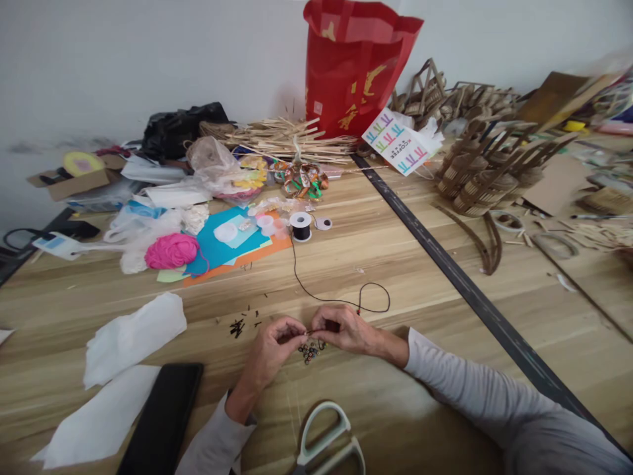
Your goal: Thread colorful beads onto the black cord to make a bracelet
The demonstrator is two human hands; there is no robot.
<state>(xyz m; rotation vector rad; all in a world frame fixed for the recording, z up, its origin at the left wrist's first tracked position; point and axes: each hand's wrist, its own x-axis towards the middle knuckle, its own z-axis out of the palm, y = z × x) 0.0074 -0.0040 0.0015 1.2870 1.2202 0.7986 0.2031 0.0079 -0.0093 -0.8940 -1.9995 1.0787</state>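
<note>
Head view, looking down at a light wooden tabletop (395, 264) that's pretty cluttered toward the back. Both hands meet near the front edge. The left hand (271, 345) has its fingers curled in, pinching something tiny at the tips; too small to tell what, maybe a bead. The right hand (346, 328) is also pinched shut, grasping the end of a thin black cord (316, 293). That cord loops on the wood just beside the right hand, then runs back up to a small spool of black cord (301, 225) standing further back.

Right under the fingertips of both hands sits a little cluster of dark round beads (309, 353), lying on the wood. A scatter of small dark bits (237, 326) lies just left of the left hand.

At the bottom edge there's a pair of scissors with pale grey-green handles (324, 439), between the two grey sleeves. Left of that, a flat black rectangular case (163, 419) and some sheets of white tissue paper (131, 336).

Further back: a ball of bright pink yarn (171, 251), blue and orange paper sheets (232, 247), a bundle of thin wooden sticks (284, 138) and a red shopping bag with gold print (353, 63) against the wall.
</note>
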